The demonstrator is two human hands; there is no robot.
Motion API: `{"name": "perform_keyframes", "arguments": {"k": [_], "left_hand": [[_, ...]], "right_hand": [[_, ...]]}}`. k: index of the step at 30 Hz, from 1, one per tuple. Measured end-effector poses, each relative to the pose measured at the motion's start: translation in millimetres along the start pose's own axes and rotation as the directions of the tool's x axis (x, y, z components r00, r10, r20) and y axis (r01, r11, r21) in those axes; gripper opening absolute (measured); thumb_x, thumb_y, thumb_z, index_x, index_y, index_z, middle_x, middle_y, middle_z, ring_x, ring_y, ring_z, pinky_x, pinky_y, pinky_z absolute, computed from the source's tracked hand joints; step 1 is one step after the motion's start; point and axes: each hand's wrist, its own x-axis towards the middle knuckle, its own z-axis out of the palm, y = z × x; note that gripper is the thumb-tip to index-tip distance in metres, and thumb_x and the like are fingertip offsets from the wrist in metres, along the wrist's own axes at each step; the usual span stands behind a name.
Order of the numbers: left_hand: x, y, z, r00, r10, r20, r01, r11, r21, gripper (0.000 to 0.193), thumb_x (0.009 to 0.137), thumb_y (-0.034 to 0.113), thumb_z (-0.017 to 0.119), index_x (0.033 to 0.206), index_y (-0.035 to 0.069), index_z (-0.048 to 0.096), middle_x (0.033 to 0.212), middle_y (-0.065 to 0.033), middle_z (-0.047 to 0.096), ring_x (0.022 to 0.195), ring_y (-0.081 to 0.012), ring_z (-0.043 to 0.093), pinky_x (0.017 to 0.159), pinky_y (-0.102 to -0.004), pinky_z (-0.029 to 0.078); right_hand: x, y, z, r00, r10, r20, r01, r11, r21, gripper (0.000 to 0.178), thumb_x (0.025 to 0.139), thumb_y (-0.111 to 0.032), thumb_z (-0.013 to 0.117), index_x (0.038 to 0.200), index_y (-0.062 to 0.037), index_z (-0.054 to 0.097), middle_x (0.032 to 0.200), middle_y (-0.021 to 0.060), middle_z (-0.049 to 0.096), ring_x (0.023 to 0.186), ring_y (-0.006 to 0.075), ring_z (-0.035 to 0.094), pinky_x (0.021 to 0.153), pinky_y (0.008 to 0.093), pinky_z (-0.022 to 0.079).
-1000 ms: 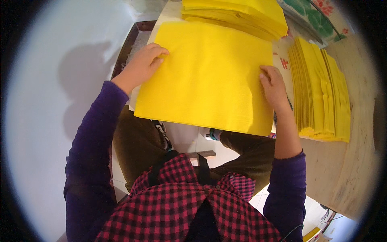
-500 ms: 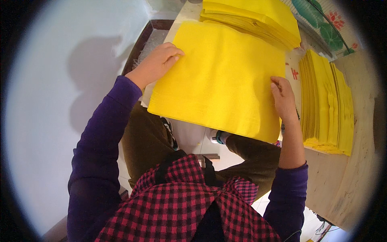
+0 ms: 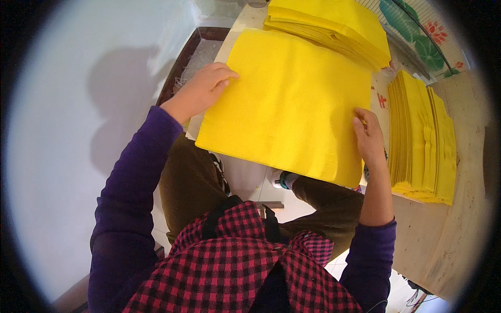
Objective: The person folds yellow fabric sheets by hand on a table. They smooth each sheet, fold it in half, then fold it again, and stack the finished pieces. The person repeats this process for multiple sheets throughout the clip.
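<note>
A broad yellow felt-like sheet lies flat before me, its near edge reaching over my lap. Thin lines along that near edge suggest several layers. At its upper left edge rests my left hand, fingers extended and thumb apart, touching the border without a visible grip. My right hand is against the right edge, fingers loosely bent and thumb a little apart; the undersides of its fingers are hidden.
Behind the sheet sits a thick pile of folded yellow sheets. Another yellow pile stands at the right on a wooden board. A white wall rises on the left, beside a dark-rimmed tray holding whitish scraps.
Both hands and the sheet appear slightly lower in the picture, along with the piles, as the view shifts a little. Each hand stays at its own edge of the sheet.
</note>
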Motion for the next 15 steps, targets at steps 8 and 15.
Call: {"name": "perform_keyframes", "arguments": {"k": [8, 15], "left_hand": [[-32, 12, -1, 0.999, 0.038, -0.007, -0.039, 0.998, -0.044, 0.019, 0.093, 0.004, 0.05, 0.109, 0.002, 0.061, 0.111, -0.0144, 0.058, 0.107, -0.0324, 0.054, 0.096, -0.0379, 0.043], [-9, 1, -6, 1.0, -0.013, 0.023, 0.014, 0.999, -0.045, 0.02, 0.094, 0.005, 0.05, 0.112, 0.003, 0.06, 0.114, -0.0135, 0.057, 0.114, -0.0307, 0.05, 0.102, -0.0378, 0.038]], "right_hand": [[-47, 1, -11, 0.99, -0.11, 0.09, 0.114, 0.992, -0.048, 0.026, 0.095, -0.012, 0.054, 0.118, 0.0013, 0.057, 0.118, 0.0153, 0.057, 0.107, 0.026, 0.057, 0.093, 0.0322, 0.044], [-15, 8, -7, 0.997, -0.076, -0.005, 0.075, 0.997, -0.011, 0.027, 0.094, -0.009, 0.055, 0.119, 0.0015, 0.056, 0.115, 0.0154, 0.057, 0.105, 0.027, 0.057, 0.092, 0.0325, 0.044]]}}
